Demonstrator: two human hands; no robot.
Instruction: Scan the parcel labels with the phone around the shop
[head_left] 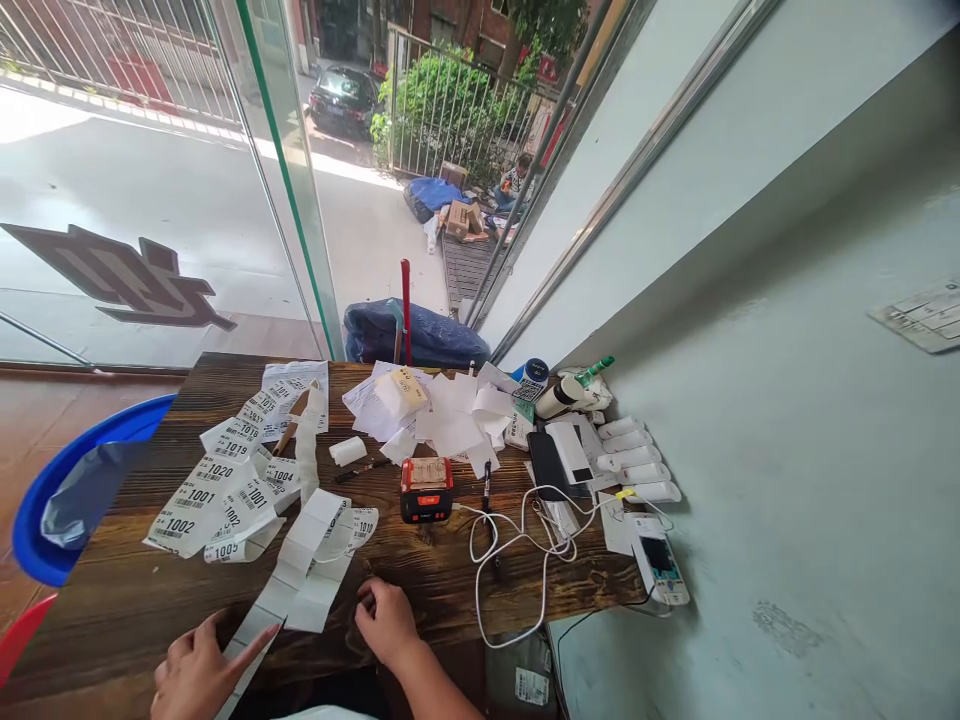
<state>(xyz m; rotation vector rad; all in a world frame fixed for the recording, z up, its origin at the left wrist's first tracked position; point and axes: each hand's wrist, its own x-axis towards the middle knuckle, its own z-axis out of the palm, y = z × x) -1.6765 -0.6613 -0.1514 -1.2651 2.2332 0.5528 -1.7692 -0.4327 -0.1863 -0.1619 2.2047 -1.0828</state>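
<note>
My left hand rests at the table's near edge, fingers apart, with its thumb stretched across a blank-sided label strip. That strip runs up the table and curls over at its far end, where printed numbers such as 1010 show. To its right, my right hand lies on the wood with fingers curled in; nothing shows in it. Printed number labels, among them 1001, 1002 and 1020, spread over the left side. Ahead of my right hand sits a small red-and-black label printer.
A white cable loops from the printer across the right side. Behind are loose white papers, a black phone, white rolls and a handheld device by the wall. A blue tub stands left of the table.
</note>
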